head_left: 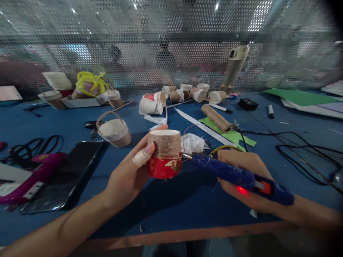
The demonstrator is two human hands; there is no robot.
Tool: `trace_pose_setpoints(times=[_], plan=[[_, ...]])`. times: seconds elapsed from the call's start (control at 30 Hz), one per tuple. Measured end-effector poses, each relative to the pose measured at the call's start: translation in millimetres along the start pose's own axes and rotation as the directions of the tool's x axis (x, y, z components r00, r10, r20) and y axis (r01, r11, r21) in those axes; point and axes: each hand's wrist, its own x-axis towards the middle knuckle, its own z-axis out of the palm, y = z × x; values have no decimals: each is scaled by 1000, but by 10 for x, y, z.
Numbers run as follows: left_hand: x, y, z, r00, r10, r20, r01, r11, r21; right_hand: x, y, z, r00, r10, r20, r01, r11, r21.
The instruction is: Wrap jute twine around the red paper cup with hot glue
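Note:
My left hand point(131, 171) is closed round a red paper cup point(164, 167), its thumb wrapped in a pale bandage. Brown twine point(164, 144) winds about the upper part of the cup; the red printed lower part is bare. In my right hand point(241, 171) is a blue glue gun point(225, 169) with a red light glowing on it. The gun's metal nozzle points left and meets the cup's side, at the lower edge of the twine. A loose strand arcs from the cup toward the twine roll point(216, 118) lying on green paper point(246, 139). Behind the cup is crumpled white lace point(193, 143).
A twine basket with a handle point(114, 132) stands left, near a dark phone point(72, 175) and a magenta tool point(40, 175). Several small wrapped cups point(198, 94) lie at the back, beside a bottle point(235, 67). A black cable point(300, 150) loops at right; a perforated metal screen point(150, 64) stands behind.

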Motion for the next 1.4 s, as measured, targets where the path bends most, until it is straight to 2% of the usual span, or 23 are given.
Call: trace_pose_setpoints(times=[0.13, 0.33, 0.53, 0.73, 1.07, 1.23, 1.4], plan=[[8, -3, 1, 999, -37, 4, 37, 999, -11, -15, -2, 15, 1000, -14, -11, 15, 999, 30], [16, 7, 4, 999, -6, -50, 6, 1000, -9, 6, 15, -24, 1000, 1, 19, -2, 1000, 30], [9, 16, 15, 999, -18, -30, 18, 1000, 2, -13, -1, -11, 1000, 20, 15, -20, 999, 41], [8, 32, 16, 997, -43, -62, 42, 999, -20, 5, 15, -25, 999, 22, 47, -24, 999, 45], [2, 15, -32, 997, -67, -22, 65, 995, -74, 9, -27, -29, 998, 18, 53, -22, 997, 67], [29, 41, -19, 998, -43, -35, 39, 993, -112, 41, -6, -7, 996, 88, -6, -88, 994, 62], [37, 30, 15, 997, -43, -60, 40, 998, -50, 51, -14, 22, 972, 177, -156, -139, 963, 229]])
